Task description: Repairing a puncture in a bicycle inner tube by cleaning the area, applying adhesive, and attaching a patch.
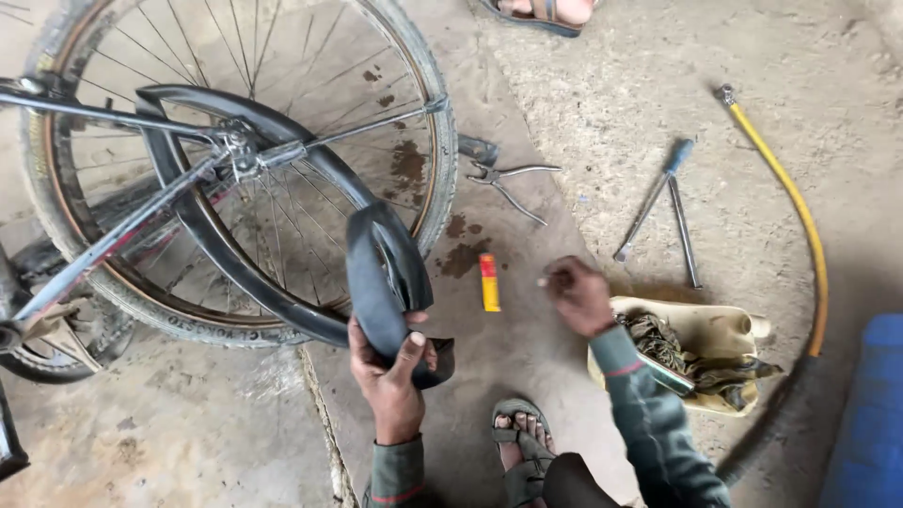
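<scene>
Currently mid-repair, by the look of it: inner tube (381, 282) pulled out of the bicycle wheel (235, 160) and folded over. Left hand (393, 376) closed firmly around the fold, thumb on top, tube rising above the grip and trailing back up-left toward the wheel rim. Right hand (578, 293) just right of that grip, apart from the tube, fingers pinched on something small and pale; too small to identify. Yellow-and-red tube of what looks like glue (489, 281) lying on the concrete between the two hands, slightly beyond them. Pliers (508, 183) further out past the glue. Two long metal tools (663, 212) and yellow hose (795, 212) well off right of the right hand. Cut yellow container with rags (701, 353) touching the right sleeve. Sandalled foot (520, 440) below both hands.

Judged step: preparing a spot on the held section. Next move probably calls for keeping the fold taut and steady while bringing the pinched item onto the rubber.
</scene>
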